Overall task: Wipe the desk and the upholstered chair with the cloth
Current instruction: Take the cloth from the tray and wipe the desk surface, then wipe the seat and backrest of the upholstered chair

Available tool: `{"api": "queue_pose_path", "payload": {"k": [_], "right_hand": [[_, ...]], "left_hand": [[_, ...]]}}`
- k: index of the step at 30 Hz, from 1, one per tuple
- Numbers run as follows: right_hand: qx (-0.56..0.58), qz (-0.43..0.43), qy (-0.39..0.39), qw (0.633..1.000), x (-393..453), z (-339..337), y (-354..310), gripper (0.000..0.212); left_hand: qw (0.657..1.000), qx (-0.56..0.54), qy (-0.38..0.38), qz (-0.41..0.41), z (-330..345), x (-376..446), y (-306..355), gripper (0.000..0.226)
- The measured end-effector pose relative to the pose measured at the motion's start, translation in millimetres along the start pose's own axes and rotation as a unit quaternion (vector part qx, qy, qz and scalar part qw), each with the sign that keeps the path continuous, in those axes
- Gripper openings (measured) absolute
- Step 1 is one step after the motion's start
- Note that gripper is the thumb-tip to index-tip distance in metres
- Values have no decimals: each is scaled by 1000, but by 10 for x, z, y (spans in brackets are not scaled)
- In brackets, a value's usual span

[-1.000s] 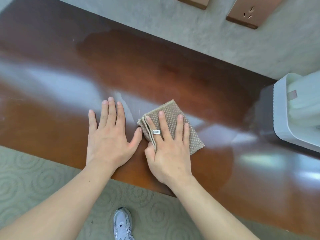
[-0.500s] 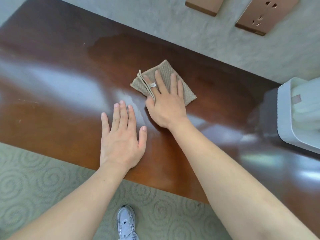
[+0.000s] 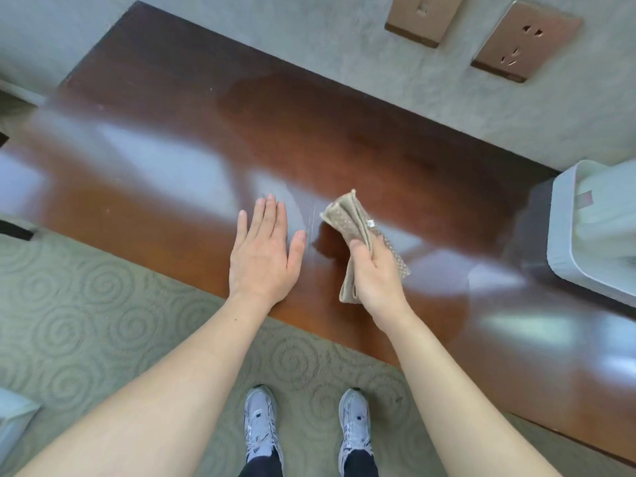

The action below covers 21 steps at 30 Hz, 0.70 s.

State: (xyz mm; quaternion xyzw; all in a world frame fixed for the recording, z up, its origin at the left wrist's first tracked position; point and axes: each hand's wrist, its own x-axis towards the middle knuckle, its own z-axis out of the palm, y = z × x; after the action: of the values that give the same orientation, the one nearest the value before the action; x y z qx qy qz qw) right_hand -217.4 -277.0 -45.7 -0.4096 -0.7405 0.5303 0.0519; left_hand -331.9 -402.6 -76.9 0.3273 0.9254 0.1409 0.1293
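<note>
Right hand point(image 3: 373, 273): fingers and thumb curled round the folded tan cloth point(image 3: 351, 220), which is bunched and tilted; whether its lower edge touches the worktop cannot be told for certain.
Left hand point(image 3: 263, 251): flat, fingers straight and together, palm down on the worktop point(image 3: 155, 173), just beside the cloth but apart from it.
Worktop: dark red-brown, glossy, with pale window glare across the middle. Near edge runs diagonally just below both wrists; far edge meets the grey wall point(image 3: 309, 36); left corner lies well beyond the left hand. Long bare stretch of surface left of the cloth and behind it.
White box point(image 3: 592, 232): stands on the worktop well right of the cloth, closing that side; its contents are not clear.
Wall plates: socket plate point(image 3: 525, 46) and a second bronze plate point(image 3: 418, 17), both above and beyond the cloth, on the wall.
Carpet point(image 3: 86, 297): green-grey, spiral pattern, below the near edge of the worktop.
Shoes point(image 3: 260, 426): two pale trainers on the carpet, below the cloth.
</note>
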Motion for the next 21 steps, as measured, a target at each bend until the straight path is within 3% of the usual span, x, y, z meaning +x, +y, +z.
{"api": "queue_pose_path", "payload": {"k": [3, 5, 8, 9, 12, 14, 16, 21], "right_hand": [[269, 104, 21, 957, 43, -110, -197, 22], [422, 142, -45, 894, 58, -205, -214, 32], [524, 132, -168, 825, -50, -344, -217, 38], [539, 137, -199, 807, -96, -399, -235, 38], [581, 141, -278, 751, -227, -558, -277, 57], [574, 130, -335, 736, -317, -641, -372, 59], [545, 130, -375, 738, -413, -673, -530, 57], [474, 182, -436, 743, -726, -527, -914, 61]], "left_hand": [[997, -77, 4, -30, -55, -48, 119, 69], [988, -147, 10, -39, -106, -116, 266, 59], [954, -287, -15, -84, -168, -255, 515, 53], [921, -369, -23, -127, -208, -296, 601, 50], [743, -626, -26, -234, -337, -447, 775, 39], [690, -681, 17, -245, -453, -607, 811, 41], [690, -680, 75, -236, -614, -793, 828, 41], [729, -602, 229, -231, -997, -1337, 728, 24]]}}
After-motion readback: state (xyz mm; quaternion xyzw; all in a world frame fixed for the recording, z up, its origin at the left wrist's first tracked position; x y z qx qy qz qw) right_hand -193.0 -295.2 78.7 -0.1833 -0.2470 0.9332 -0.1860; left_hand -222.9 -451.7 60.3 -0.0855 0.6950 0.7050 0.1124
